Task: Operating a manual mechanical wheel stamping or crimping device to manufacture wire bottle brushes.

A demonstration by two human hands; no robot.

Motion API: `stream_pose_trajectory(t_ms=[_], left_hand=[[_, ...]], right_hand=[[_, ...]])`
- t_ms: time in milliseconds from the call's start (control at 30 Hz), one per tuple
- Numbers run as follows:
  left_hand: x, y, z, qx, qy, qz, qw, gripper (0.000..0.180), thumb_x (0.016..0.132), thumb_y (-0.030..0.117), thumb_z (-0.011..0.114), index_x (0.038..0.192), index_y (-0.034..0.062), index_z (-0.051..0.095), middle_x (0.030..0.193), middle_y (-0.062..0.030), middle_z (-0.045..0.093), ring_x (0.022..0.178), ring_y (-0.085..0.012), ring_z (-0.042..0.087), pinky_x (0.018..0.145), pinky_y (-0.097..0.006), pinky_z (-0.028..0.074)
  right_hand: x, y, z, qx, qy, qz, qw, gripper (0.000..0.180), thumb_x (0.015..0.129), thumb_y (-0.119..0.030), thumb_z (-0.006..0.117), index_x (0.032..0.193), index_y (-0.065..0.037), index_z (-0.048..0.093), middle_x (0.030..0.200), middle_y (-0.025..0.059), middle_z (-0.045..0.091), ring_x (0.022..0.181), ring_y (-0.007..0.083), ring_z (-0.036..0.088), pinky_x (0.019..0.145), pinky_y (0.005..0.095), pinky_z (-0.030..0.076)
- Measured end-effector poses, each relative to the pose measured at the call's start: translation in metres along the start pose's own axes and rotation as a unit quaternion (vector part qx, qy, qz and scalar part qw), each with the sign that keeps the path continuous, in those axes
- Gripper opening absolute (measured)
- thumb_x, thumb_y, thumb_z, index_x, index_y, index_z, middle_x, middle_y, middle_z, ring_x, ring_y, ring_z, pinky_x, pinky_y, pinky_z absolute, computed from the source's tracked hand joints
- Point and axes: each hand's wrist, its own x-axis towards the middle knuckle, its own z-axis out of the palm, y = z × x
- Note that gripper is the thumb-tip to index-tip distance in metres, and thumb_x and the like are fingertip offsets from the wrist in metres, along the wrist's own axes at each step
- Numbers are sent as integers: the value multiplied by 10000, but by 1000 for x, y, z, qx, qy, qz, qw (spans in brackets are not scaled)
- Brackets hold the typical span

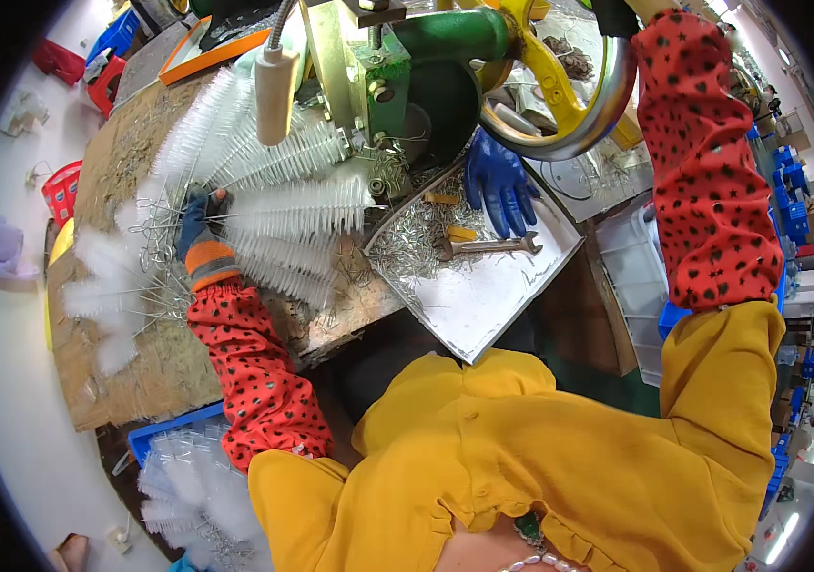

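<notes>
On the bench's left side, your left hand (202,224) is closing its gloved fingers around the wire stems of white bottle brushes (297,205), fanned out rightwards. Your right hand (621,11) is gripping the yellow-spoked handwheel (559,95) up top, mostly hidden.

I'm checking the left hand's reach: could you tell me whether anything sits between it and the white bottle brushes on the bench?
Nothing visible does: the gloved left hand already rests on the wire handles of the white bottle brushes fanned across the wooden bench.
</notes>
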Motion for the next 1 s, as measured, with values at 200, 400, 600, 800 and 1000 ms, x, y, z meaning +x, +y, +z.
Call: stream_pose_trajectory(t_ms=[200, 400, 600, 800, 1000], left_hand=[[7, -1, -2, -13, 13, -13, 1000, 205, 853, 160, 635, 976, -2, 615, 828, -158, 672, 726, -275, 664, 720, -339, 583], [-12, -3, -1, -54, -125, -40, 990, 272, 830, 148, 689, 1030, -29, 636, 921, -150, 679, 808, -236, 663, 783, -302, 521], [-30, -2, 5, 128, -82, 65, 986, 318, 713, 154, 802, 930, -48, 689, 880, -72, 676, 727, -139, 614, 699, -273, 491], [-8, -3, 3, 84, 82, 60, 991, 249, 687, 127, 806, 854, -29, 706, 772, -67, 670, 622, -122, 594, 599, -280, 490], [-1, -10, -2, 66, 69, 105, 990, 154, 718, 100, 775, 828, 15, 707, 748, -39, 648, 596, -135, 556, 573, -284, 479]], right_hand=[[-98, 1, 31, 15, 160, 56, 985, 241, 824, -166, 618, 970, 6, 534, 603, 88, 575, 540, 178, 597, 518, 297, 465], [-185, 59, 150, 292, 337, 49, 894, 467, 867, -131, 629, 1201, 29, 345, 799, 102, 617, 640, 150, 637, 576, 280, 502], [-142, 60, 70, 103, 173, 19, 979, 320, 867, -186, 625, 1062, 18, 474, 681, 86, 631, 617, 164, 649, 557, 275, 500], [-86, 7, 19, -117, 143, -10, 983, 255, 784, -194, 587, 867, 48, 591, 822, 189, 590, 772, 269, 603, 680, 380, 466], [-19, -1, -16, -401, 25, -542, 738, 191, 769, -160, 579, 816, 21, 618, 719, 153, 608, 680, 249, 616, 624, 364, 478]])
